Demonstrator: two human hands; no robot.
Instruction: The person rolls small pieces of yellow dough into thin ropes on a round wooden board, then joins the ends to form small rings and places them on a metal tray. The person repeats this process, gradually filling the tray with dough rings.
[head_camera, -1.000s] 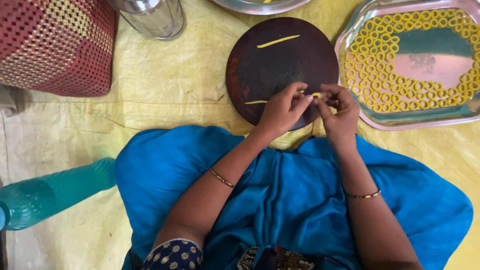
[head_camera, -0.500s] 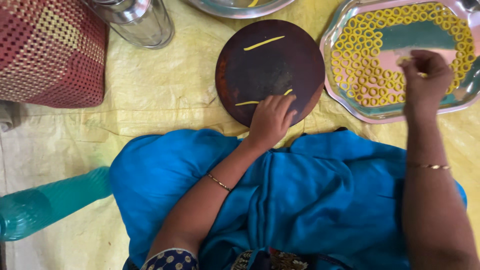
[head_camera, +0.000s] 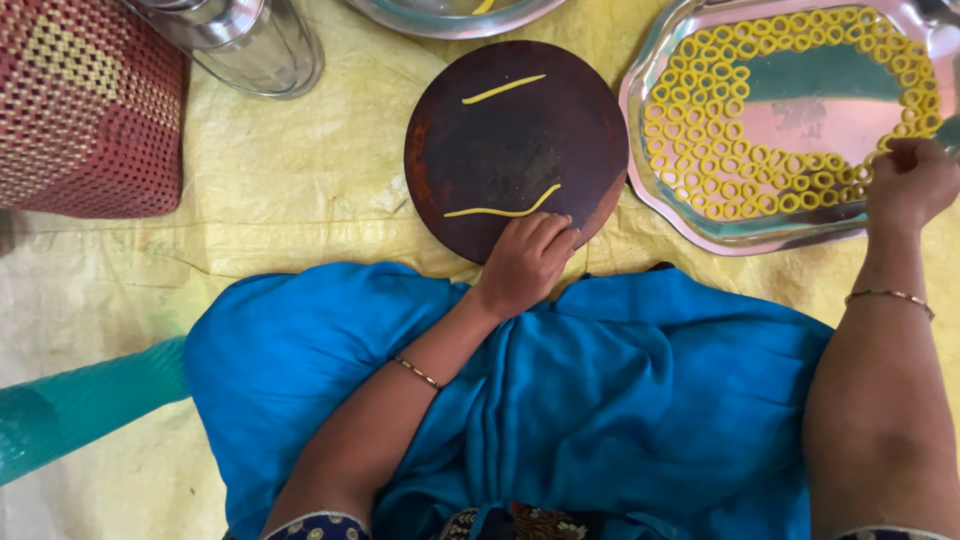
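We rest our left hand (head_camera: 525, 262) with loosely curled, empty fingers on the round dark board (head_camera: 480, 150), just beside the near dough strip (head_camera: 503, 208) | right hand (head_camera: 910, 185) at the steel tray (head_camera: 640, 110) rim among dough rings (head_camera: 720, 150), grip unclear.

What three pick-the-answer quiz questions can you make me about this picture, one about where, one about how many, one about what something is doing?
1. Where are the yellow dough rings?
A. on the steel tray
B. in the woven basket
C. on the blue cloth

2. How many dough strips lie on the round board?
A. one
B. two
C. five

3. What is the left hand doing?
A. holding a cup
B. resting on the board's edge
C. raised in the air

Answers: 1 A, rings line the tray. 2 B, one upper strip, one lower strip. 3 B, its fingers lie on the board by the lower strip.
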